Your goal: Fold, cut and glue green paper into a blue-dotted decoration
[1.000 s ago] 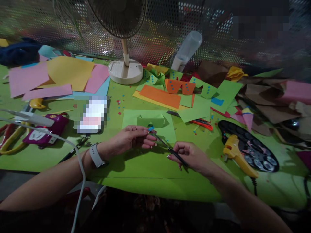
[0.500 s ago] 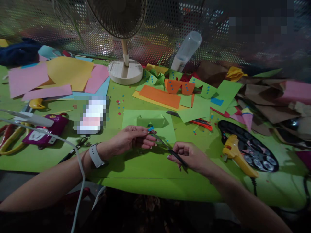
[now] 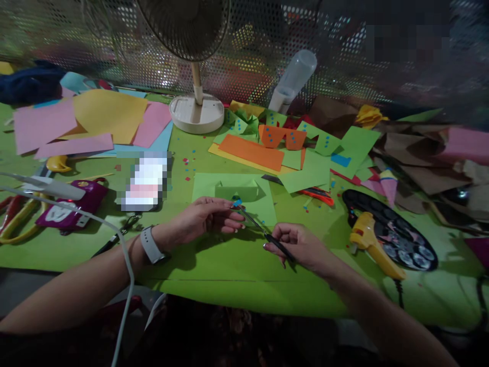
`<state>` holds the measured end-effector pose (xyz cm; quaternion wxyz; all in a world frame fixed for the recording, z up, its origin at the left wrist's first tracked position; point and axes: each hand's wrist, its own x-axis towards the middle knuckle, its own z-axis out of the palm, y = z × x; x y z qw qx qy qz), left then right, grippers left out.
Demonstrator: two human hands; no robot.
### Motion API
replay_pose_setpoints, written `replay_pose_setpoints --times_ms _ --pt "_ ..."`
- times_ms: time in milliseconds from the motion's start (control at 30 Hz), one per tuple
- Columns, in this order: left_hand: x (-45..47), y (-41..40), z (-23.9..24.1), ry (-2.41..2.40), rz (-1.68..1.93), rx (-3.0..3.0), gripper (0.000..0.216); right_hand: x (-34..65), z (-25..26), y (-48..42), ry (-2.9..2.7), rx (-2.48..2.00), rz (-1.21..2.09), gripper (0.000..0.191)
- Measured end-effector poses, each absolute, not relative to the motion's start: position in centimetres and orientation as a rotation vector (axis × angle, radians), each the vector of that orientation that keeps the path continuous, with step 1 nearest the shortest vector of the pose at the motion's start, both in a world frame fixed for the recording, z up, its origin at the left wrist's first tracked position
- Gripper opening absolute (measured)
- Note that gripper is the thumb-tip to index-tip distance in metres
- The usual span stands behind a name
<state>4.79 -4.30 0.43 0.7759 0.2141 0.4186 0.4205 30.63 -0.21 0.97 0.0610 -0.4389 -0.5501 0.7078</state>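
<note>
Our left hand (image 3: 202, 216) pinches a tiny blue paper scrap (image 3: 237, 203) above the table (image 3: 229, 267), kinda mid near edge. Our right hand (image 3: 301, 244), apart from it, is wrapped round black-handled scissors (image 3: 280, 247), tips at the scrap. Yellow glue gun (image 3: 376, 244)'s over toward the near right corner.

Around the wrist behind the left grip (image 3: 202, 219), the person wears a pale grey band (image 3: 152, 245) dotted with small dark holes. A thumbnail on the right grip (image 3: 294, 247) looks glossy. Dark clothing (image 3: 214, 331) shows in the near middle, with a dim reddish-brown pattern, its details lost in shadow.
</note>
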Motion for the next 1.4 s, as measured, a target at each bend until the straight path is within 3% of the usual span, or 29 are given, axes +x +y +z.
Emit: replay_pose_setpoints --times_ms 1067,1400 --pt "4.4 -4.3 0.7 0.969 0.857 0.551 0.013 30.9 1.2 -0.2 -1.72 -1.333 2.116 0.047" --pt "2.8 -4.1 2.9 1.154 0.978 0.945 0.018 32.3 3.0 1.6 -1.639 -1.3 1.609 0.048"
